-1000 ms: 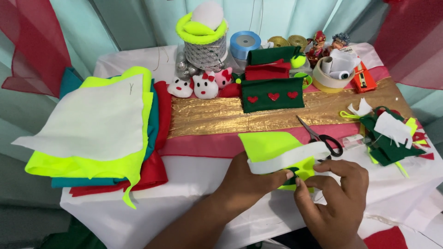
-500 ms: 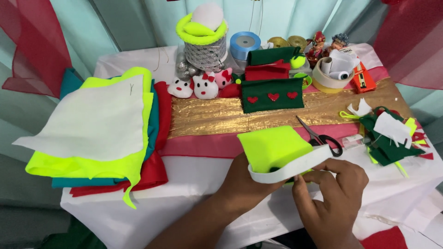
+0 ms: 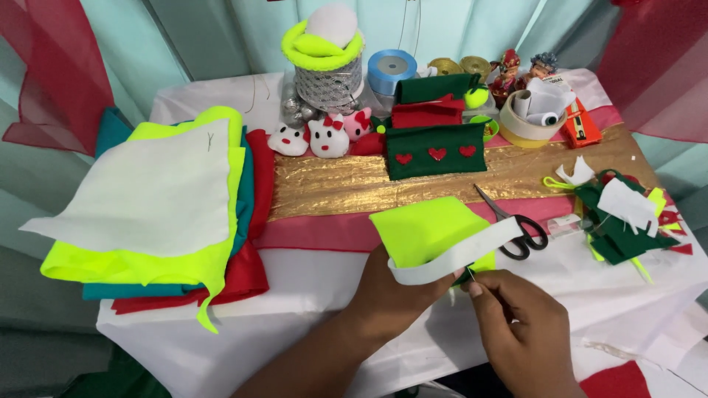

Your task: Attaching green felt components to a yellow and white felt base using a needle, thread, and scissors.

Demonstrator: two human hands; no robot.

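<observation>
My left hand holds a neon-yellow felt piece with a white felt strip laid along its lower edge, lifted just above the white tablecloth. My right hand pinches something thin, seemingly a needle, at the lower right corner of the felt; the item itself is too small to tell. Black-handled scissors lie on the table just right of the felt piece.
A stack of white, neon-yellow, teal and red felt sheets fills the left. A gold cloth runner crosses the middle, with a green pouch with red hearts, small plush cats, ribbon rolls behind. Felt scraps lie right.
The felt piece has been raised and turned, so the white strip now runs along its lower edge. My right hand moved from beside the felt to its lower right corner.
</observation>
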